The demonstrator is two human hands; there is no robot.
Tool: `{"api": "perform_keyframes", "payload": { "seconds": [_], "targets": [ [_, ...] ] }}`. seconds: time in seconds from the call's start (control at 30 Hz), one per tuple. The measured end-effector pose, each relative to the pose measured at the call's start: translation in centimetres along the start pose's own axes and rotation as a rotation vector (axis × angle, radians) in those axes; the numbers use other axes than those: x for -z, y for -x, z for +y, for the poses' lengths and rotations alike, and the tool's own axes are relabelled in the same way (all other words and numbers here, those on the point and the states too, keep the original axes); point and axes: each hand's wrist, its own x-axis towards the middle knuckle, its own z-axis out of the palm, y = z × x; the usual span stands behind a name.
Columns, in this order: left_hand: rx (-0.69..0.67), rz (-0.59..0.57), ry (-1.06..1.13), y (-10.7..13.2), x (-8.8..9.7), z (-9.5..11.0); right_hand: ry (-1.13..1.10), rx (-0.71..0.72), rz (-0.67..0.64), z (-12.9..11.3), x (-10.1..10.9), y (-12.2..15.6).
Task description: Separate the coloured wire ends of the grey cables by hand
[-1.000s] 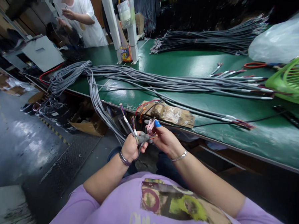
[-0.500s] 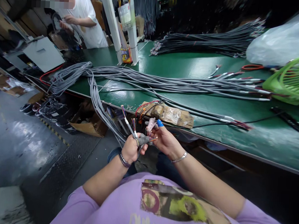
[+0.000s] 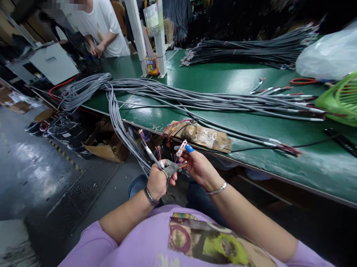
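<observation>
My left hand (image 3: 158, 180) is closed round the ends of two grey cables (image 3: 149, 152), whose stripped coloured wires fan out above my fist. My right hand (image 3: 196, 166) pinches some of those thin coloured wires (image 3: 181, 164) just right of the left thumb. A blue cap covers one right fingertip (image 3: 189, 149), and a small pale tool or tag (image 3: 182, 147) sticks up beside it. Both hands hover in front of the green bench's near edge (image 3: 254, 163), over my lap.
A long bundle of grey cables (image 3: 198, 98) lies across the green bench and hangs off its left end. A taped brown block (image 3: 205, 137) sits at the near edge. A green plastic basket (image 3: 348, 98) and a clear bag (image 3: 338, 50) are at right. Another person in white (image 3: 97, 21) stands far left.
My hands have hardly shifted; the cable ends tilted slightly left and the pale tool turned more upright. The person at the far left lowered both hands to the bench.
</observation>
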Motion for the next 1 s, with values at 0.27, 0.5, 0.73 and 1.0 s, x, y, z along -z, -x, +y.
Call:
{"api": "perform_keyframes", "payload": {
  "seconds": [0.27,0.5,0.73,1.0],
  "targets": [
    [-0.035,0.066,-0.021,-0.8,-0.4,0.0,0.042,-0.038,-0.013,-0.9,-0.9,-0.1],
    [-0.006,0.038,-0.034,-1.2,-0.3,-0.3,-0.053,-0.096,0.027,-0.8,-0.3,-0.4],
    [0.002,0.012,-0.06,-1.3,-0.3,-0.5,-0.074,-0.059,0.048,-0.5,-0.5,-0.5],
    [-0.009,0.041,-0.038,0.0,0.1,-0.2,-0.098,-0.12,0.005,-0.8,-0.5,0.0]
  ]
}}
